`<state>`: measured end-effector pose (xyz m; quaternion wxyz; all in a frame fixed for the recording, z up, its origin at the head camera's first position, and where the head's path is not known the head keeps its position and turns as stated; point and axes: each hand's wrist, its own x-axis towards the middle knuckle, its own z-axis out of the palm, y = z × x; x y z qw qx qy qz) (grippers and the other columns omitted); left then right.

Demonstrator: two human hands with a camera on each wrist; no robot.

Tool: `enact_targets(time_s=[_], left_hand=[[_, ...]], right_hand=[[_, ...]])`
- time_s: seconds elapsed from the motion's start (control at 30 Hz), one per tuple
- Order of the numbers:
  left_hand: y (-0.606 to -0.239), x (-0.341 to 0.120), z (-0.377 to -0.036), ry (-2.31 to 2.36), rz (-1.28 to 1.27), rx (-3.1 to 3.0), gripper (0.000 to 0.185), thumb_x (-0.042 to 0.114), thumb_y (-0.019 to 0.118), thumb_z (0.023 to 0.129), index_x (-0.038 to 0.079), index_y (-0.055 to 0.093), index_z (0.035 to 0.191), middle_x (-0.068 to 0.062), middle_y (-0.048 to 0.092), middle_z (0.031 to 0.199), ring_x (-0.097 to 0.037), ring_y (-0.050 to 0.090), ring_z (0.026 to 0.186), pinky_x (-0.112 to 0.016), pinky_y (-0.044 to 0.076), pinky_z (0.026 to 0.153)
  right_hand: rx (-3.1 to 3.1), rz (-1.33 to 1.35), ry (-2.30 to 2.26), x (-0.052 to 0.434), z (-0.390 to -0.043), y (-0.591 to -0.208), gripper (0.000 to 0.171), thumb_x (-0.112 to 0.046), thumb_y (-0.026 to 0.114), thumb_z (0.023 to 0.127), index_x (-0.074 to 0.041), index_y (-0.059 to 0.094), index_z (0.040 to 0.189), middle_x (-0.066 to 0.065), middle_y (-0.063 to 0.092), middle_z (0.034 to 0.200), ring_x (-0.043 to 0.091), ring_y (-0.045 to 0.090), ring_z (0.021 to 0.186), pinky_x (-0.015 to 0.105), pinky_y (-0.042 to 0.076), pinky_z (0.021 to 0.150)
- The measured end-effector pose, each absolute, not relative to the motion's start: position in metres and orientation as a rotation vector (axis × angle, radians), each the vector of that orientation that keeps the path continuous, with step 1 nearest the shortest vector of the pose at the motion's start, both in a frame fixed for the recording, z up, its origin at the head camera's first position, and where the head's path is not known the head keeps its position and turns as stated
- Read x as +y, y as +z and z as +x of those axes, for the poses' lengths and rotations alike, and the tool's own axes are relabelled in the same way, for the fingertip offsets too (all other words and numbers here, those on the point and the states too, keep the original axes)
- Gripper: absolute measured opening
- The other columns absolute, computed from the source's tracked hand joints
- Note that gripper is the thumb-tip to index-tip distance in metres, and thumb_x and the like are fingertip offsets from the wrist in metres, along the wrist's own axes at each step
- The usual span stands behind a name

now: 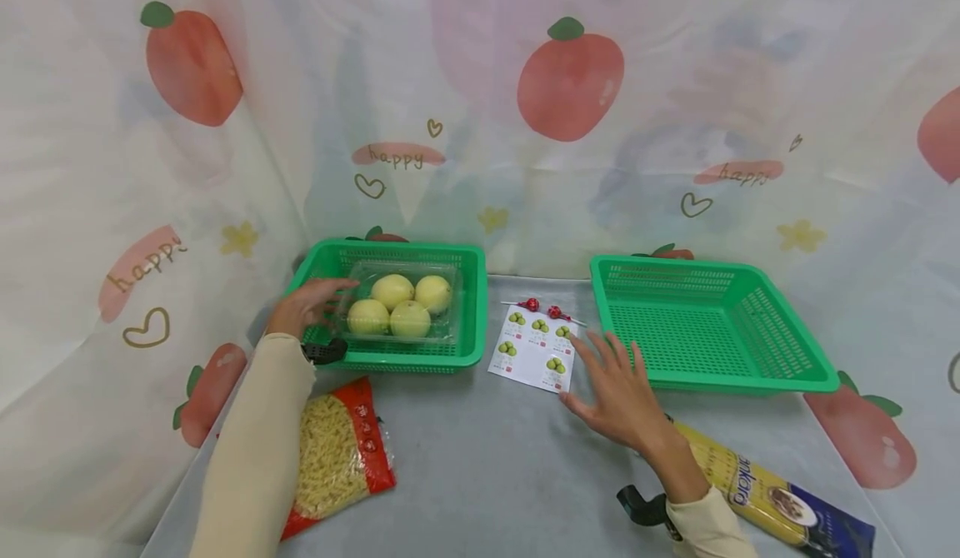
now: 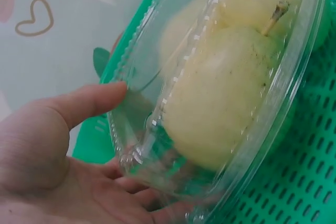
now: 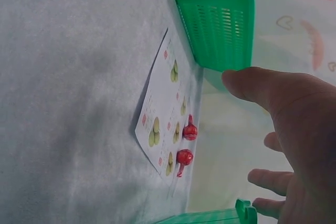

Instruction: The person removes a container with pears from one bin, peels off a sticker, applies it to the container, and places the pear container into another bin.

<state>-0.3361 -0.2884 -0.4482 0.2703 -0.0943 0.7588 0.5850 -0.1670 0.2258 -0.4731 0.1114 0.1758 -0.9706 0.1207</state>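
Note:
A clear plastic box (image 1: 405,337) of several round, pale yellow, pear-like fruits (image 1: 392,291) sits in the left green basket (image 1: 480,308). My left hand (image 1: 311,304) grips the box's left end. The left wrist view shows its thumb (image 2: 113,97) on the box's rim and the other fingers (image 2: 149,199) below, partly seen through the plastic. Over the table, my right hand (image 1: 615,396) has its fingers spread and holds nothing. Close to it lies a white sheet of stickers (image 1: 531,354) printed with green fruit, with two red-wrapped lollipops (image 1: 531,304) at its far edge.
An unfilled green basket (image 1: 720,383) stands at the right. A red-edged bag of pasta (image 1: 333,450) lies beside my left forearm. By my right wrist is a yellow and blue pasta packet (image 1: 772,491). A fruit-print curtain (image 1: 465,67) hangs behind the grey table (image 1: 480,466).

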Motion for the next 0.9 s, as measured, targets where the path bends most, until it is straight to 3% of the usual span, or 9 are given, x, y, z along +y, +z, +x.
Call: enact_targets(time_s=[0.23,0.3,0.37,0.47,0.57,0.7,0.9], left_hand=[[-0.45,-0.286,-0.333,1.605,-0.316,2.043,0.086,0.04,0.054,0.11,0.006,0.003,0.171,-0.029,-0.009,0.174,-0.051,0.001,0.161,-0.062,0.026,0.127],[-0.45,-0.283,-0.333,1.621,-0.315,2.054,0.084,0.042,0.054,0.109,0.008,0.01,0.171,-0.027,-0.001,0.175,-0.049,0.007,0.161,-0.059,0.032,0.125],[-0.45,-0.281,-0.332,1.637,-0.307,2.087,0.081,0.045,0.056,0.108,0.009,0.018,0.171,-0.025,0.014,0.175,-0.046,0.021,0.16,-0.054,0.042,0.12],[-0.451,-0.278,-0.333,1.672,-0.303,2.154,0.075,0.048,0.059,0.107,0.01,0.034,0.167,-0.021,0.04,0.167,-0.038,0.055,0.14,-0.043,0.058,0.102],[-0.452,-0.276,-0.333,1.717,-0.298,2.196,0.069,0.047,0.06,0.106,0.009,0.043,0.162,-0.021,0.049,0.161,-0.023,0.073,0.108,-0.037,0.064,0.087],[-0.447,-0.276,-0.334,1.798,-0.274,2.169,0.067,0.043,0.059,0.107,0.007,0.044,0.161,-0.023,0.046,0.161,-0.01,0.075,0.085,-0.038,0.065,0.085],[-0.428,-0.274,-0.334,1.953,-0.249,2.053,0.069,0.04,0.057,0.108,0.002,0.037,0.163,-0.028,0.042,0.162,-0.009,0.074,0.083,-0.032,0.065,0.081]], right_hand=[[-2.807,0.548,0.325,0.221,-0.166,-0.475,0.088,-0.046,0.084,0.087,-0.01,0.048,0.159,0.024,0.047,0.159,0.051,0.034,0.15,0.079,0.019,0.117],[-2.8,0.545,0.305,0.22,-0.168,-0.475,0.088,-0.046,0.084,0.087,-0.01,0.048,0.159,0.024,0.047,0.158,0.051,0.034,0.15,0.079,0.02,0.117],[-2.784,0.545,0.297,0.219,-0.169,-0.476,0.088,-0.047,0.084,0.087,-0.011,0.048,0.159,0.024,0.046,0.159,0.05,0.033,0.15,0.08,0.019,0.117],[-2.739,0.565,0.314,0.217,-0.172,-0.478,0.087,-0.047,0.083,0.087,-0.012,0.048,0.159,0.023,0.042,0.162,0.05,0.031,0.151,0.08,0.016,0.117],[-2.678,0.601,0.335,0.213,-0.176,-0.478,0.086,-0.046,0.083,0.087,-0.012,0.048,0.158,0.022,0.038,0.165,0.05,0.029,0.152,0.081,0.015,0.116],[-2.614,0.621,0.326,0.211,-0.18,-0.478,0.085,-0.042,0.086,0.084,-0.01,0.052,0.155,0.024,0.04,0.163,0.05,0.031,0.15,0.082,0.017,0.115],[-2.669,0.594,0.338,0.21,-0.181,-0.479,0.085,-0.044,0.084,0.086,-0.011,0.05,0.157,0.022,0.04,0.162,0.048,0.031,0.149,0.075,0.026,0.113]])
